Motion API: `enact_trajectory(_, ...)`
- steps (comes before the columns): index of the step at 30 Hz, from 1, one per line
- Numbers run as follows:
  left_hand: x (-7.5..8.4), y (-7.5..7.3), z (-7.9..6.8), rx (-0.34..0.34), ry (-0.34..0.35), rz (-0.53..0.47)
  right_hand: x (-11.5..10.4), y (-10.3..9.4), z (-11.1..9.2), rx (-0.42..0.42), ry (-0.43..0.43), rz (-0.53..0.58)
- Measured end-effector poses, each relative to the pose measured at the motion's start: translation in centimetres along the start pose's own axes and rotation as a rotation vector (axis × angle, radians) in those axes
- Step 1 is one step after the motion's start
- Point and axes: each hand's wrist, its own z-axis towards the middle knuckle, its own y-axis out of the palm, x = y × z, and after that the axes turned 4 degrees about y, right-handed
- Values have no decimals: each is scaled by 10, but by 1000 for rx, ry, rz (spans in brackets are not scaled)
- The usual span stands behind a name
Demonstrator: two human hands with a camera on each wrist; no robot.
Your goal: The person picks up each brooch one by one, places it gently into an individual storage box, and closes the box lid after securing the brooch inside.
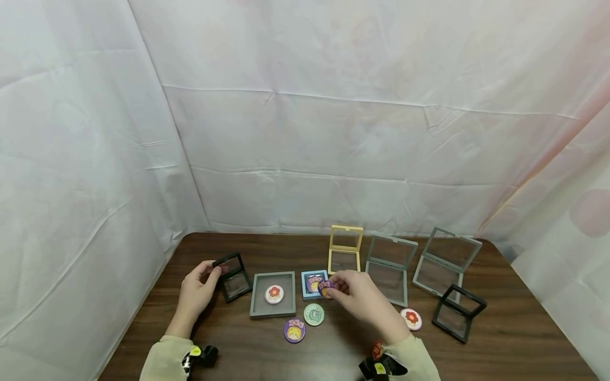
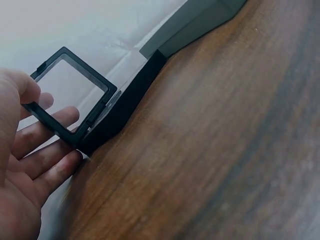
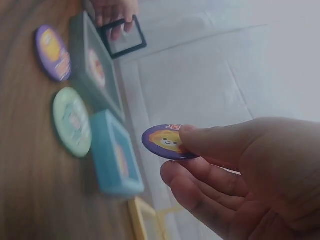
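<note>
Pale sleeves (image 1: 412, 361) are nearest; right hand (image 1: 357, 295) pinches a purple badge (image 1: 325, 287) by a blue case (image 1: 314, 297); left hand (image 1: 197, 290) grips the lid (image 1: 230, 263) of an open black case (image 1: 236, 286), well left of the badge, beyond a grey case (image 1: 260, 306).

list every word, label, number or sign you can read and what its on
No text is legible.
Held purple badge: lettering, too blurred.
Loose purple badge: lettering, too small.
Purple badge in blue case: lettering, too small.
Green badge: faint marks, too blurred.
Left yellow tag, right yellow tag: any print too small.
</note>
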Motion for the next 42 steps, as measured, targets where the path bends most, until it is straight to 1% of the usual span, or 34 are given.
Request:
enact_trajectory(5,1,1,0,1,18,-12,-17,5,20,7,-22,23)
enact_trajectory(8,0,2,0,5,27,-23,-25,12,32,5,-33,36)
enact_trajectory(14,0,7,2,17,16,-55,-33,29,58,-28,-28,46)
enact_trajectory(20,-1,10,3,17,3,-40,-44,46,83,-59,-38,46)
enact_trajectory(23,-1,9,3,16,7,-27,-53,56,94,-76,-27,70)
enact_trajectory(26,0,6,2,22,5,-24,-61,69,104,-96,6,104)
enact_trajectory(30,-1,2,2,29,0,-39,-68,88,114,-117,66,157)
enact_trajectory(35,-1,1,2,34,9,-46,-72,109,122,-117,117,243)
enact_trajectory(42,-3,1,2,28,1,-51,-76,124,122,-85,162,308)
